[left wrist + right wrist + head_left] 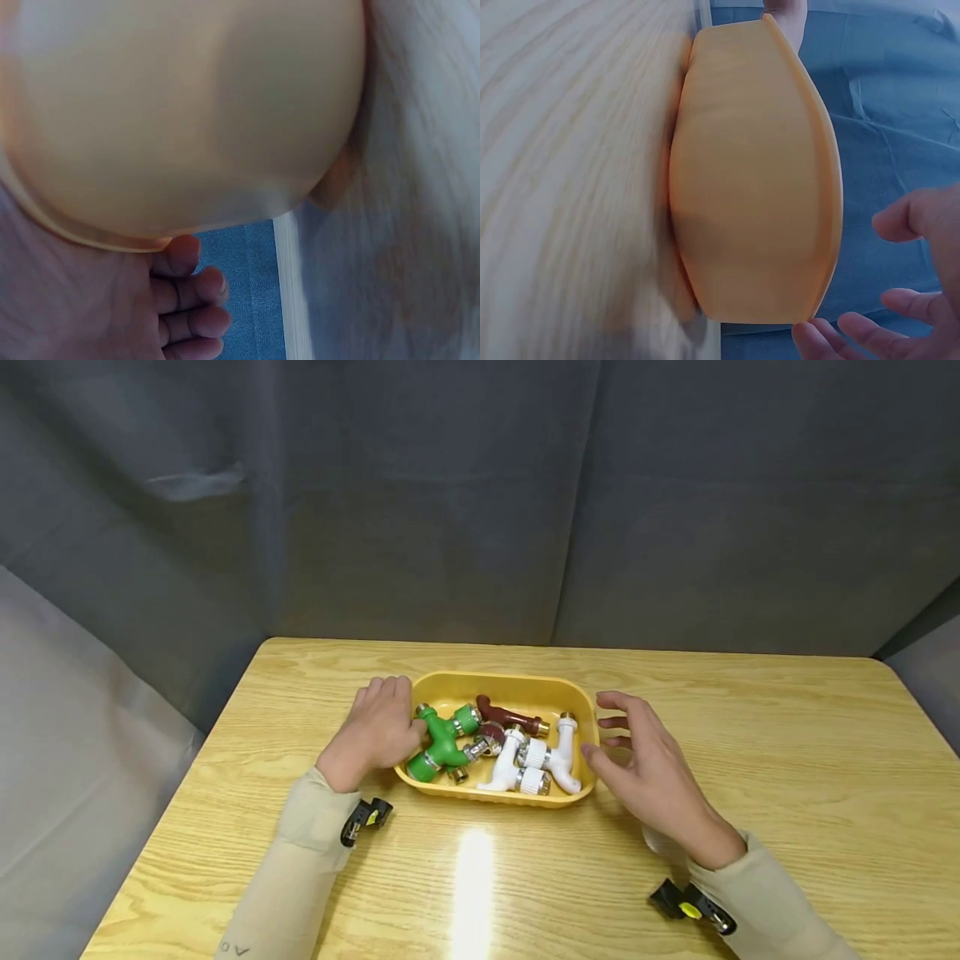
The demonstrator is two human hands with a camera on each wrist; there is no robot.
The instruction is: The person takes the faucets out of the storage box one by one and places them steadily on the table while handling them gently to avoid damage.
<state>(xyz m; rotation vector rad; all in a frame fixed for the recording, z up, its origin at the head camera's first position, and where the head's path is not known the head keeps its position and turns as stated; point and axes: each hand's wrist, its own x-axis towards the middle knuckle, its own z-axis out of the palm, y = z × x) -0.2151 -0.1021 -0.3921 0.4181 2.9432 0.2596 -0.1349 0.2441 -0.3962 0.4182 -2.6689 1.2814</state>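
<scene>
A yellow plastic tub holds several taps. On its left lies a green tap with two green knobs. A dark red tap is at the back. White taps with ribbed white knobs are on the right. My left hand grips the tub's left rim, its thumb at the inner side; in the left wrist view the fingers are curled beside the tub's wall. My right hand is at the right end, fingers loosely spread, with fingertips right at the rim.
The tub stands on a light wood-grain table, towards its far edge. A dark grey cloth hangs behind the table, and a paler cloth hangs at the left. Black wrist straps are on both sleeves.
</scene>
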